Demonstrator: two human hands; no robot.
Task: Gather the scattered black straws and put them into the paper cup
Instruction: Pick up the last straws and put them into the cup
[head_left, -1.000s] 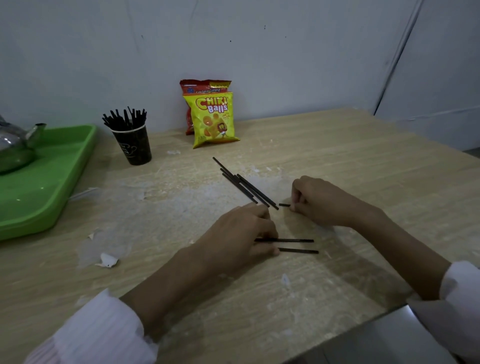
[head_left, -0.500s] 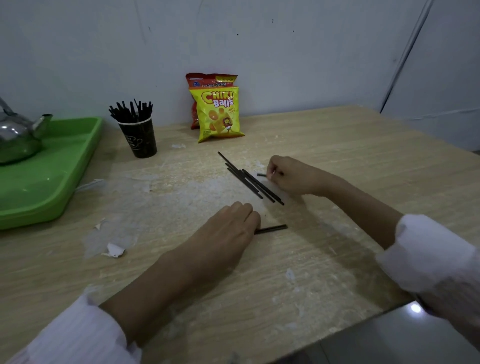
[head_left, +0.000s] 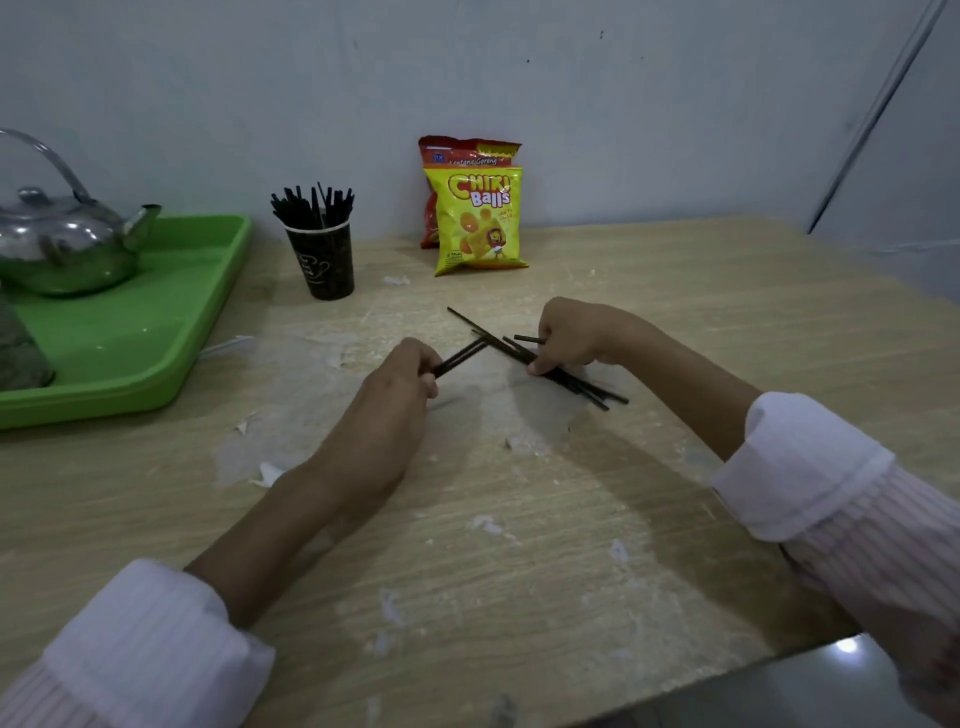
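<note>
A dark paper cup (head_left: 323, 262) stands at the back of the wooden table (head_left: 519, 545), with several black straws (head_left: 311, 205) upright in it. In the middle of the table lies a loose bundle of black straws (head_left: 587, 387). My left hand (head_left: 387, 395) grips one or two black straws (head_left: 460, 357) that point up and right toward the bundle. My right hand (head_left: 569, 335) holds a short black straw (head_left: 529, 339), and its thumb presses on the bundle.
A green tray (head_left: 145, 332) with a metal teapot (head_left: 67, 244) sits at the left. Two snack bags (head_left: 475, 218) lean on the wall behind the straws. Small white paper scraps (head_left: 267, 473) lie on the table. The table's front edge runs at the lower right.
My left hand has lifted its straws off the table and moved up toward the bundle. My right hand has settled onto the bundle with its straw.
</note>
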